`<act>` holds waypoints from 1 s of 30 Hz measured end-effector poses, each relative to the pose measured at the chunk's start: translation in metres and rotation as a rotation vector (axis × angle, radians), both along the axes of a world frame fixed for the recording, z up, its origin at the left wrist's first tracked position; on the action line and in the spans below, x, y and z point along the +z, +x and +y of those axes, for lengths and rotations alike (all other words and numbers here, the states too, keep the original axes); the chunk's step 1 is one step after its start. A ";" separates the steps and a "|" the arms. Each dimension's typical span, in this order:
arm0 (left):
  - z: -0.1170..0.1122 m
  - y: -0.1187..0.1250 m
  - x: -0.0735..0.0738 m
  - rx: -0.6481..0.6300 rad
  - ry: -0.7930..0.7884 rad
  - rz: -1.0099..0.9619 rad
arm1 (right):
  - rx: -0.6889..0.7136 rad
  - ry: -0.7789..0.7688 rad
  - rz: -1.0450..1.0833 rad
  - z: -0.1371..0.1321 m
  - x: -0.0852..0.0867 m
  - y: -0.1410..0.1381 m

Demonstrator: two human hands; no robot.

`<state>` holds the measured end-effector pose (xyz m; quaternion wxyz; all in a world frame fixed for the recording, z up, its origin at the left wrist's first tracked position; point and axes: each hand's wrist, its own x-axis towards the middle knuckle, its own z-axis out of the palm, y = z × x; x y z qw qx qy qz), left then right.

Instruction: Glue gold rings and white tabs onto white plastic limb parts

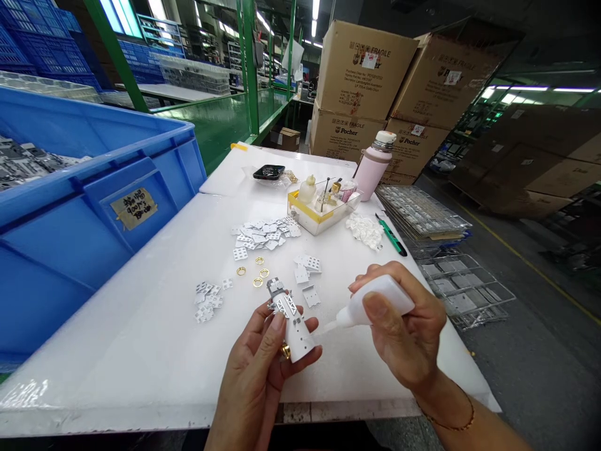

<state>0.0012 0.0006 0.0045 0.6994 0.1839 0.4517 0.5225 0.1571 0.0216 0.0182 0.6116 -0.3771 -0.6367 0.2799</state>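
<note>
My left hand (253, 382) grips a white tapered model body (298, 335) with pierced metal panels fixed near its top and a gold ring at its base. My right hand (404, 332) holds a white squeeze bottle (375, 302) tilted over, with its thin nozzle pointing at the model body and close to it. On the white table (141, 351) beyond my hands lie several small white perforated pieces (263, 235) and several gold rings (253, 272). A smaller group of white pieces (307, 266) lies just above the model body.
A large blue bin (94, 207) of metal sheets stands along the table's left side. At the back are a yellow-edged clear tray (323, 213) of small bottles, a pink flask (373, 166) and a black phone (268, 171). A green utility knife (391, 235) lies near the right edge, beside stacked wire racks (417, 213).
</note>
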 end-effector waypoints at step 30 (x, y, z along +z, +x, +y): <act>0.002 0.001 0.002 0.030 -0.036 0.005 | -0.013 0.030 -0.014 -0.004 -0.003 0.002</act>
